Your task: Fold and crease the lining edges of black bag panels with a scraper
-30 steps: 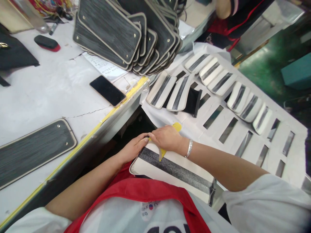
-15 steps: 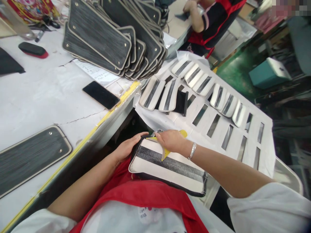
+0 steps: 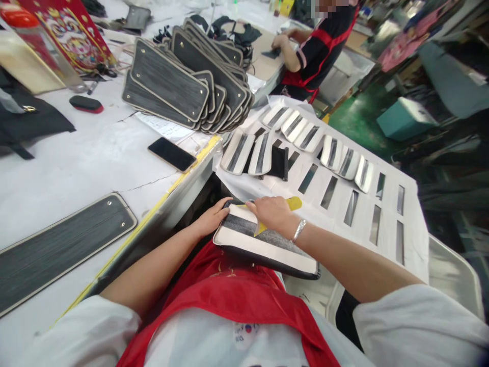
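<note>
Across my lap lies a padded panel [image 3: 263, 253], white with a dark stripe along its middle and black material around its edges. My left hand [image 3: 211, 218] grips the far left corner of this panel, thumb on top and the other fingers along the edge. Over its upper part, my right hand [image 3: 274, 214] is closed around a flat yellow tool [image 3: 295, 203]. The tool's pointed end shows below the fingers, against the striped face; its exact kind is unclear. The hand and forearm cover the panel's far right side.
To the left is a white table [image 3: 126, 153] with a phone [image 3: 171, 154], a long dark panel [image 3: 69, 250] and a stack of dark panels [image 3: 170, 79]. White striped pieces [image 3: 346, 158] lie on a slotted white sheet [image 3: 324, 216]. A co-worker [image 3: 324, 46] sits beyond.
The view has shifted, showing more of the table's far side. My right hand, still holding the yellow tool, has moved slightly along the panel; my left hand keeps the same corner, thumb now showing on top.
</note>
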A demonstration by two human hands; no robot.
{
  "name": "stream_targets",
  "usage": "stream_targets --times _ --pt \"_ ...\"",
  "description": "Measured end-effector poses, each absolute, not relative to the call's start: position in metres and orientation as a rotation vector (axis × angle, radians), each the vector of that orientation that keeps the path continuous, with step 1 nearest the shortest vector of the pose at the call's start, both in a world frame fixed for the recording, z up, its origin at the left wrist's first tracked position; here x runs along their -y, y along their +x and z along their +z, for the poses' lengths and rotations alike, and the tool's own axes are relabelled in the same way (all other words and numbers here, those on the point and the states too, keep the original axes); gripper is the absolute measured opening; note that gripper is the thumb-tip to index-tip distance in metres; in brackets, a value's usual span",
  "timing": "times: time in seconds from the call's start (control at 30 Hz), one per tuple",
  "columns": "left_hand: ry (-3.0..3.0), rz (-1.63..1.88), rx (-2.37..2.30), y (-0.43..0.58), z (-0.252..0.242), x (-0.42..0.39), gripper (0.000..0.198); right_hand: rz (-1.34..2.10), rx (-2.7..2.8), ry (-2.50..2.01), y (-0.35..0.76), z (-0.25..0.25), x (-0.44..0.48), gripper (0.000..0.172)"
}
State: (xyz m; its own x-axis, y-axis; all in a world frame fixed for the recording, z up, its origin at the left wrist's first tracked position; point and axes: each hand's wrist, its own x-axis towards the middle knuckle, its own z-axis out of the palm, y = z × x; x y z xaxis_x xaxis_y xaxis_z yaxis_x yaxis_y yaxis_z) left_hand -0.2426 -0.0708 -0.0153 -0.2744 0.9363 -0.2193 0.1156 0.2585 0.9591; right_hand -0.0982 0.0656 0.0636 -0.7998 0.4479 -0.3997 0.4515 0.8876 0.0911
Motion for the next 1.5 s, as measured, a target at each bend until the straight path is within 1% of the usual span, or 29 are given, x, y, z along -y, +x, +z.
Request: stream_targets --times 0.1,0.23,0.27,0.37,0.43,0.53,0.67,0.73,0.9,1.03,1.17,1.23,1.4,1.5 --pt "0.768 1.243 -1.392 -0.248 -0.023 0.084 0.057 -0.326 -2.554 0.833 -0.082 0.08 -0.068 0.048" --pt "0.559 1.33 -1.216 -0.254 -0.03 0.112 0.055 -0.976 -2.432 0.781 -0.041 0.095 -0.064 0.032" --pt "0.549 1.329 -1.233 -0.254 -0.03 0.119 0.054 -1.172 -2.378 0.775 -0.03 0.094 -0.058 0.03" --pt "0.632 1.243 -1.438 -0.251 -0.021 0.135 0.047 -1.745 -2.068 0.84 -0.006 0.082 -0.025 0.035" --pt "0.785 1.124 -1.621 -0.248 -0.011 0.141 0.046 -1.873 -1.96 0.917 -0.003 0.074 -0.001 0.033" --pt "1.02 0.887 -1.764 -0.243 0.001 0.143 0.048 -1.759 -2.043 1.012 -0.014 0.072 0.021 0.033" --pt "1.143 0.68 -1.781 -0.24 0.009 0.138 0.039 -1.653 -2.118 0.966 -0.041 0.079 0.013 0.037" --pt "1.173 0.649 -1.782 -0.241 0.012 0.134 0.035 -1.573 -2.177 0.877 -0.053 0.079 0.001 0.036" --pt "1.274 0.607 -1.792 -0.245 0.019 0.13 0.028 -1.405 -2.279 0.665 -0.077 0.077 -0.013 0.029" --pt "1.312 0.601 -1.811 -0.245 0.021 0.132 0.028 -1.082 -2.426 0.544 -0.091 0.085 -0.011 0.028" --pt "1.331 0.603 -1.842 -0.243 0.018 0.131 0.032 -0.808 -2.524 0.5 -0.1 0.09 -0.011 0.03" --pt "1.339 0.6 -1.889 -0.241 0.019 0.129 0.034 -0.802 -2.495 0.506 -0.101 0.088 -0.013 0.031" --pt "1.381 0.584 -1.963 -0.235 0.025 0.126 0.03 -0.994 -2.402 0.568 -0.095 0.08 -0.016 0.028" --pt "1.391 0.583 -1.961 -0.235 0.028 0.123 0.029 -0.982 -2.416 0.593 -0.093 0.079 -0.016 0.03"
